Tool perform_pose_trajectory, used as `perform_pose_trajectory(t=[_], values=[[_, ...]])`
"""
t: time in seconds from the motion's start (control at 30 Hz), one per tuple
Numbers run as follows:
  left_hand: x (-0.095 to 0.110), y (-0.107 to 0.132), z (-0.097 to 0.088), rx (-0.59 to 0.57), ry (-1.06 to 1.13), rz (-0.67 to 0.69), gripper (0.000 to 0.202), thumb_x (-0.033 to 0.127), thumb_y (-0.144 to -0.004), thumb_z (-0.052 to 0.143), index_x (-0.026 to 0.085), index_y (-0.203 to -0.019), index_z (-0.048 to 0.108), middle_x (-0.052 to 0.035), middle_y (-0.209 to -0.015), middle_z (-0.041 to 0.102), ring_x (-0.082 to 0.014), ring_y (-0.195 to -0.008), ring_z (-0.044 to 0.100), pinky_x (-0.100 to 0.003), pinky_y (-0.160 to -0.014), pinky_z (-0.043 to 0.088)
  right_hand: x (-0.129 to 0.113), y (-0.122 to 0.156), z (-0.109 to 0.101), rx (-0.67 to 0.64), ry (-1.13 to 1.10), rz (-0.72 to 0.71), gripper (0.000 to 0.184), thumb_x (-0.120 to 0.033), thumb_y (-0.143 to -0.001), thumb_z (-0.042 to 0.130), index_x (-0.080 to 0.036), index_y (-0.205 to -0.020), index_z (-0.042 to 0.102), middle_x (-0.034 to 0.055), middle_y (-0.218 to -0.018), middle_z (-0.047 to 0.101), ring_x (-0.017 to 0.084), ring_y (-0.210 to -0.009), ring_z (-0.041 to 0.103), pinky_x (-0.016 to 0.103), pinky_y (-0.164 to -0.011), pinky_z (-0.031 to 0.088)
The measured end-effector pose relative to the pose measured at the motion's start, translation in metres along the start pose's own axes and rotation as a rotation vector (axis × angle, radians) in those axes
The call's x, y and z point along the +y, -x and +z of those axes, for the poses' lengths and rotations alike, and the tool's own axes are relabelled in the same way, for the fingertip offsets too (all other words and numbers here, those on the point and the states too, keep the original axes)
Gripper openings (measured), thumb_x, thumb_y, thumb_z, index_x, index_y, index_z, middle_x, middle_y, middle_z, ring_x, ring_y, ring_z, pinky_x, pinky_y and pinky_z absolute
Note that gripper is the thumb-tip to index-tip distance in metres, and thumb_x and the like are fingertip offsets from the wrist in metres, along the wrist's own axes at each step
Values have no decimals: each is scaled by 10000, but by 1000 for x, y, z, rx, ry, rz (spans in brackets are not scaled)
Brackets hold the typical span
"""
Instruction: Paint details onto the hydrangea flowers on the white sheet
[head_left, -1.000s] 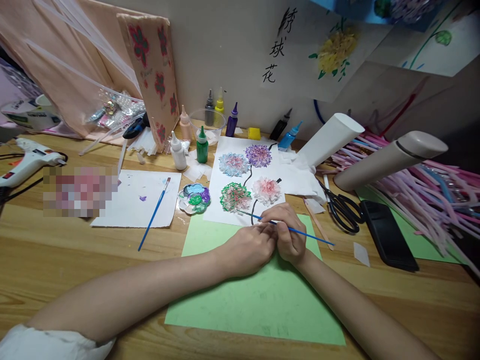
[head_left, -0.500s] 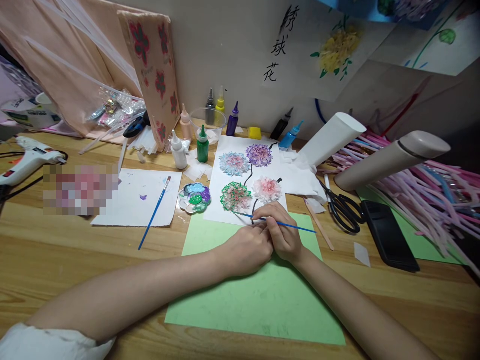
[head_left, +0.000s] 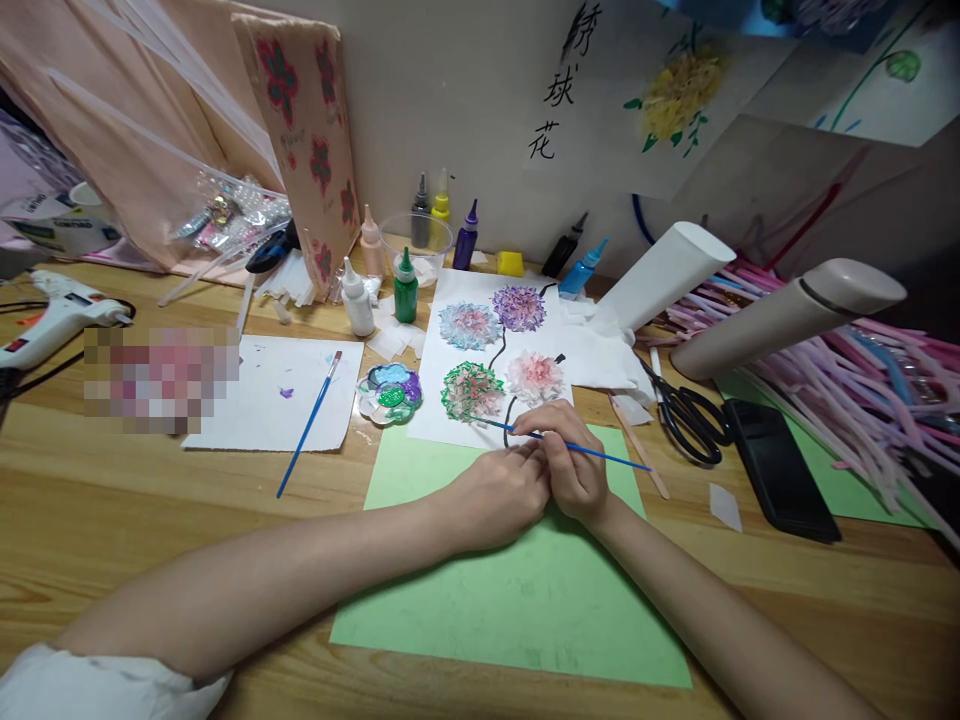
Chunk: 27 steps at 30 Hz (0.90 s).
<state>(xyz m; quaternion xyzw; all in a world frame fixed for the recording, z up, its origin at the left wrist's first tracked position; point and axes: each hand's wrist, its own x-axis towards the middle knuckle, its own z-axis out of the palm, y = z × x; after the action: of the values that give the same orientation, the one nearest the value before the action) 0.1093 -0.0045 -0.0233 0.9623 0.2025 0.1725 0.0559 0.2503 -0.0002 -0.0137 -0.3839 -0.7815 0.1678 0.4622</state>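
Pinching the slim blue paintbrush (head_left: 592,453), the right hand (head_left: 576,468) has thumb and fingers clamped on its handle, the tip at the lower edge of the green-tipped flower (head_left: 469,390); the left hand (head_left: 499,497) lies against it with fingers bent, whether around anything one cannot tell. Likely light, with a stiff handle and soft bristles, the brush should steer best held just behind its ferrule, sparing the fragile-looking petals.

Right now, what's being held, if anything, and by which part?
Right-hand grip: a blue paintbrush, by the forward part of its handle. Left-hand grip: curled, fingers partly hidden; can't tell.
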Motion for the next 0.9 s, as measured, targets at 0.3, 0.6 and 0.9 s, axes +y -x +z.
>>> perform_pose_trajectory(t=[0.3,0.6,0.9], values=[[0,1,1,16,3,-5,176,127,-882,454,62,-940,607,-149,-927,659,-229,-897,643,-335,-823,530,1,-1,0,29,12,11,263,-196,-946,324,-219,-895,581,47,-815,626,193,-784,557,353,-716,429],[0,0,-1,11,4,-1,168,121,-877,465,54,-936,608,-156,-912,659,-237,-910,645,-343,-828,532,2,0,0,19,-9,36,260,-197,-946,334,-218,-885,586,42,-808,626,188,-783,557,348,-724,429],[2,2,-1,75,-3,-8,177,133,-872,490,45,-967,611,-142,-942,663,-239,-914,644,-338,-842,530,1,0,-1,55,-10,24,269,-194,-948,323,-216,-881,583,42,-793,620,187,-776,554,346,-716,425]])
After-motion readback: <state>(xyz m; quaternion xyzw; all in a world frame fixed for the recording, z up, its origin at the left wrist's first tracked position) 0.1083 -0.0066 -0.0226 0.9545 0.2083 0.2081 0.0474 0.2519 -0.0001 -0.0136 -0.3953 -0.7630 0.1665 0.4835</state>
